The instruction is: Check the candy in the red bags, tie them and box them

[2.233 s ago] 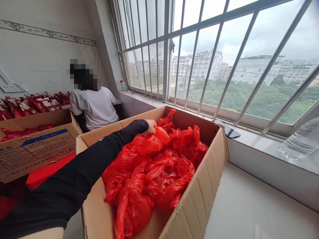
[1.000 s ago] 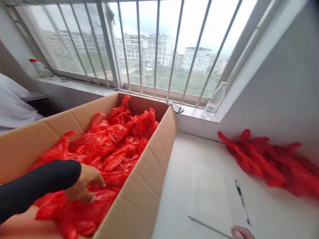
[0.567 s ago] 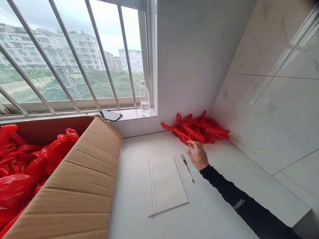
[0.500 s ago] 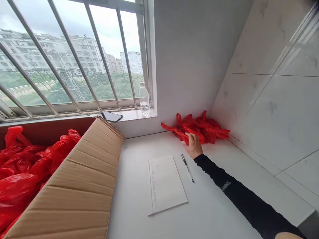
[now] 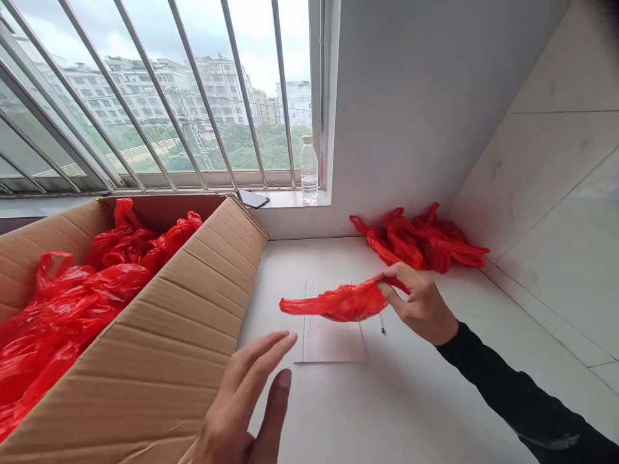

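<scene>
My right hand (image 5: pixel 422 303) pinches one end of a crumpled red plastic bag (image 5: pixel 338 303) and holds it in the air above a white paper sheet (image 5: pixel 329 338). My left hand (image 5: pixel 246 399) is raised near the bottom of the view, fingers stretched out and empty, just below the bag's free end. A pile of red bags (image 5: pixel 425 241) lies in the corner by the wall. A large cardboard box (image 5: pixel 184 341) on the left is filled with red bags (image 5: pixel 87 290).
A water bottle (image 5: pixel 309 169) and a dark phone (image 5: pixel 253 198) sit on the window sill behind metal bars. A pen (image 5: pixel 382 325) lies partly hidden beside the paper on the white table (image 5: pixel 387 412). Tiled wall closes the right side.
My right hand reached the corner pile, took one red bag and brought it back over the paper. My left hand left the box and rose, open, toward the bag.
</scene>
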`<state>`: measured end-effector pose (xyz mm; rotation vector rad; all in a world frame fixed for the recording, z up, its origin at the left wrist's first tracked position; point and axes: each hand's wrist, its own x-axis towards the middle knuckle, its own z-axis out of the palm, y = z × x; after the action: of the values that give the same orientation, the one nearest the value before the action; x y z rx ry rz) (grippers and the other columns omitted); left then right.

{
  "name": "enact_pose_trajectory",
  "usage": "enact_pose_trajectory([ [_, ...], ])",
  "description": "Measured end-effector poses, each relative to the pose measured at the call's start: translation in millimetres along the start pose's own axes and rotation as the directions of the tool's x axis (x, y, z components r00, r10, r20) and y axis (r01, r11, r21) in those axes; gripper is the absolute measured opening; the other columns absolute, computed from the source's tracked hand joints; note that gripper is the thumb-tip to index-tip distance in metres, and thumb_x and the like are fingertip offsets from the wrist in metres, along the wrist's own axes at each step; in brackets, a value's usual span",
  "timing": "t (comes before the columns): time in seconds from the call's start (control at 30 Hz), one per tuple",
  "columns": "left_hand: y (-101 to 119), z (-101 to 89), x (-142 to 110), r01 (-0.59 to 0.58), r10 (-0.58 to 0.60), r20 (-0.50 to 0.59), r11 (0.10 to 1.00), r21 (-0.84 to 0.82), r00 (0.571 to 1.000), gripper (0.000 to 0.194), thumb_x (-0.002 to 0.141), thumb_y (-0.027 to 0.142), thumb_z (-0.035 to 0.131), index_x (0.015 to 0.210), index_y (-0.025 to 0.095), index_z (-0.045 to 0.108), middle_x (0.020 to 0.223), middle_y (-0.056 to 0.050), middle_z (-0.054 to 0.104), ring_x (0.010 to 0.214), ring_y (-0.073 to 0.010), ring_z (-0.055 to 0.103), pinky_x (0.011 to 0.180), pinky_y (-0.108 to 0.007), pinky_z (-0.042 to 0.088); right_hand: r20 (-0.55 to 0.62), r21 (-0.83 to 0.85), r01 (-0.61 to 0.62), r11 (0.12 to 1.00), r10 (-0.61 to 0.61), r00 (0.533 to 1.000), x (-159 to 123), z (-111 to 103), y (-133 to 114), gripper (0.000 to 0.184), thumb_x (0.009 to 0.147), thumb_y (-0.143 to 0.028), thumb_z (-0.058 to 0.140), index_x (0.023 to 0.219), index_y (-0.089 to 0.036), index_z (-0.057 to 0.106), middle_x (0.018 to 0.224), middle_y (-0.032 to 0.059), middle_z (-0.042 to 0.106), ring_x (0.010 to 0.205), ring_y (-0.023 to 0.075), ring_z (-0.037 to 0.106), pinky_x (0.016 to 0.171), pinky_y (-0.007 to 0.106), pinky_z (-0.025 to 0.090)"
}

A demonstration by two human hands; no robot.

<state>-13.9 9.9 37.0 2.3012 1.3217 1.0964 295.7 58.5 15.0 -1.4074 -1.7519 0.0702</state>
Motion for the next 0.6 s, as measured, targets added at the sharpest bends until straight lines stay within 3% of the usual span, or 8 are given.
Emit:
enact_pose_trajectory([
  [0.07, 2, 22.7, 4, -0.039, 0.038, 0.042, 0.999, 0.035, 0.998, 0.041, 0.096, 0.026, 0.051, 0.137, 0.032, 0.052, 0.139, -0.007, 0.056, 0.131, -0.0292, 0.048, 0.109, -0.047, 0.041, 0.115, 0.152, -0.028, 0.988, 0.010, 0.993, -31, 1, -29, 0.013, 0.096, -0.022, 0.053, 0.100, -0.026, 0.065, 0.095, 0.0016, 0.066, 0.089, 0.0204, 0.064, 0.080, 0.036, 0.053],
  [0.13, 1, 41.6, 0, 0.019, -0.009, 0.252, 0.999, -0.039, 0.968, 0.026, 0.096, 0.027, 0.052, 0.120, 0.027, 0.062, 0.118, -0.007, 0.067, 0.114, -0.0277, 0.058, 0.102, -0.047, 0.044, 0.207, 0.270, -0.086, 0.959, 0.030, 0.978, -56, 5, -46, 0.014, 0.096, -0.020, 0.053, 0.101, -0.026, 0.065, 0.094, 0.0014, 0.066, 0.087, 0.0194, 0.064, 0.079, 0.035, 0.053],
  [0.2, -2, 50.4, -13, 0.152, -0.091, 0.417, 0.982, -0.116, 0.904, 0.017, 0.098, 0.030, 0.049, 0.096, 0.024, 0.065, 0.092, -0.002, 0.070, 0.090, -0.0218, 0.062, 0.088, -0.040, 0.049, 0.277, 0.290, -0.136, 0.947, 0.053, 0.959, -75, 9, -50, 0.014, 0.095, -0.019, 0.054, 0.099, -0.025, 0.065, 0.092, 0.0008, 0.066, 0.086, 0.0188, 0.063, 0.077, 0.035, 0.052],
  [0.33, -14, 39.5, -40, 0.412, -0.330, 0.411, 0.902, -0.128, 0.850, 0.029, 0.100, 0.042, 0.046, 0.082, 0.024, 0.061, 0.073, 0.002, 0.061, 0.065, -0.0158, 0.054, 0.055, -0.029, 0.039, 0.285, 0.159, -0.279, 0.947, 0.227, 0.931, -96, 8, -27, 0.010, 0.094, -0.023, 0.056, 0.092, -0.025, 0.066, 0.090, 0.0002, 0.067, 0.085, 0.0195, 0.063, 0.069, 0.033, 0.050],
  [0.4, -19, 34.2, -45, 0.461, -0.376, 0.389, 0.874, -0.152, 0.841, 0.027, 0.099, 0.043, 0.048, 0.085, 0.025, 0.061, 0.076, 0.003, 0.061, 0.068, -0.0154, 0.055, 0.057, -0.029, 0.039, 0.264, 0.117, -0.361, 0.925, 0.322, 0.909, -100, 6, -15, 0.010, 0.094, -0.026, 0.055, 0.093, -0.026, 0.065, 0.093, 0.0008, 0.067, 0.087, 0.0205, 0.063, 0.064, 0.032, 0.050],
  [0.47, -22, 37.5, -45, 0.450, -0.345, 0.398, 0.869, -0.206, 0.850, 0.020, 0.100, 0.041, 0.049, 0.098, 0.028, 0.063, 0.092, 0.001, 0.065, 0.083, -0.0166, 0.060, 0.069, -0.028, 0.044, 0.314, 0.135, -0.383, 0.914, 0.327, 0.891, -101, 6, -10, 0.013, 0.096, -0.028, 0.053, 0.096, -0.026, 0.065, 0.096, 0.0017, 0.067, 0.090, 0.0212, 0.063, 0.069, 0.034, 0.052],
  [0.53, -22, 48.8, -39, 0.397, -0.280, 0.407, 0.886, -0.240, 0.870, 0.024, 0.100, 0.037, 0.050, 0.120, 0.031, 0.059, 0.115, -0.001, 0.064, 0.102, -0.0191, 0.059, 0.081, -0.031, 0.047, 0.365, 0.164, -0.331, 0.929, 0.255, 0.896, -101, 9, -13, 0.015, 0.097, -0.028, 0.051, 0.102, -0.026, 0.065, 0.101, 0.0032, 0.067, 0.097, 0.0223, 0.063, 0.081, 0.038, 0.053],
  [0.6, -19, 63.0, -31, 0.334, -0.205, 0.429, 0.909, -0.250, 0.880, 0.038, 0.098, 0.034, 0.052, 0.136, 0.033, 0.051, 0.126, -0.004, 0.060, 0.110, -0.0215, 0.056, 0.091, -0.036, 0.047, 0.334, 0.125, -0.209, 0.970, 0.158, 0.929, -100, 13, -21, 0.021, 0.096, -0.027, 0.051, 0.114, -0.026, 0.062, 0.112, 0.0058, 0.063, 0.109, 0.0247, 0.059, 0.096, 0.046, 0.049],
])
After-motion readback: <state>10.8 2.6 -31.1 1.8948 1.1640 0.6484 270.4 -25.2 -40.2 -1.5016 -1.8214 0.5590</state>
